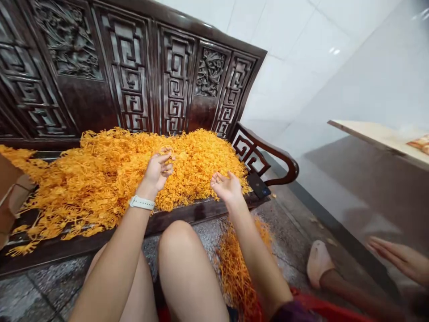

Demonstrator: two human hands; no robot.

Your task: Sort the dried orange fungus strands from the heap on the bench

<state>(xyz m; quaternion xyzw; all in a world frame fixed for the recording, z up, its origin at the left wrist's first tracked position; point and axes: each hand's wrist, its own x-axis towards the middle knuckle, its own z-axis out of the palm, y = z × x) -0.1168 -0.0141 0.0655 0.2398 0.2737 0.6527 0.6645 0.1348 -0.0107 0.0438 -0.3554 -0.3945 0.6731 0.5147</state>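
A large heap of orange-yellow stringy pieces with small branched, flower-like tips (pixel 110 174) lies along the seat of a dark carved wooden bench. My left hand (pixel 159 170), with a pale watch band at its wrist, hovers over the heap's middle. Its fingers are loosely curled and apart, and nothing in them can be made out. My right hand (pixel 228 185) is at the heap's right end, palm turned up and fingers spread, holding nothing visible. Both hands are slightly blurred.
Beside my right knee, more orange strands (pixel 236 264) are piled low down. A dark phone (pixel 258 185) lies at the bench's right end, below the curved armrest (pixel 284 172). A cardboard box (pixel 11 192) stands far left. Another person's hand (pixel 398 259) and foot (pixel 318 261) show at right.
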